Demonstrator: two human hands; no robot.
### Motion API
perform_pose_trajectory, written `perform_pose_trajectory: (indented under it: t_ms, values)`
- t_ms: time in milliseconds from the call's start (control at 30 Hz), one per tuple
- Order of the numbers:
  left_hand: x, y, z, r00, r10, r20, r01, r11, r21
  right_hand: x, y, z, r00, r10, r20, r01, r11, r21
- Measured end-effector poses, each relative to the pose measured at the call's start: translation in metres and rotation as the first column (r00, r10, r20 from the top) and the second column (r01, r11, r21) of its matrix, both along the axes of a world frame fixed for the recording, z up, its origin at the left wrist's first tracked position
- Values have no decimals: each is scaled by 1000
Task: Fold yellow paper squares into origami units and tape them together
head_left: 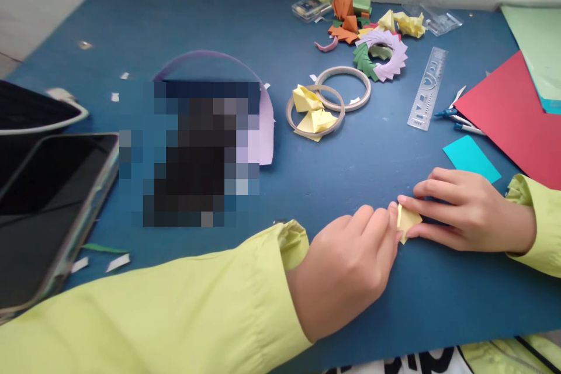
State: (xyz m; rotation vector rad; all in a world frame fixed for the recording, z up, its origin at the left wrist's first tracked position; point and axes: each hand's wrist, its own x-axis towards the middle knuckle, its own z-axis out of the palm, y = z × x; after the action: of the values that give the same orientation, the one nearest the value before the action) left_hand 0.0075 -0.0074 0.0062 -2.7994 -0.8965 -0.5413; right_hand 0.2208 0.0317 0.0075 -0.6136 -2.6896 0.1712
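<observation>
1. Left hand (350, 269): enters from 7 o'clock in a lime sleeve. Its fingertips, drawn together, pinch the left edge of the yellow paper piece (408, 221).
2. Right hand (464, 210): enters from 3 o'clock. Thumb and forefinger close on the same piece from its right side.
3. Yellow paper piece: small and folded, on the blue table (394, 315) between the two hands, at about 4 o'clock from the picture's centre.
4. Cyan slip (471, 158): at 1 o'clock of the piece, near the right hand, with the red sheet (504, 111) just beyond.
5. Front tape ring (288, 112): at 11 o'clock of the piece, well apart, with yellow folded shapes (312, 112) inside it.
6. Clear ruler (427, 89): at 12 o'clock of the piece, lying flat.
</observation>
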Motion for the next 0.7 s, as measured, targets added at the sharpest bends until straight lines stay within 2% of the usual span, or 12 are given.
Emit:
perform_pose_trajectory:
  t_ms: [167,333,400,533,700]
  values:
    - [-3,-1,1,999,-37,5,37,999,25,1,3,0,1000,5,-16,-6,999,-46]
    - [-3,1,0,998,-64,-3,64,996,69,4,7,2,994,-3,-114,-19,982,-190]
    - [-2,1,0,998,-62,-8,62,995,80,4,7,1,991,16,-130,-36,987,-155]
    - [-2,1,1,999,-52,-4,52,993,105,4,6,1,995,77,-62,-77,997,5]
    - [0,1,-2,995,-102,17,100,992,82,3,5,2,996,77,-33,-75,996,57]
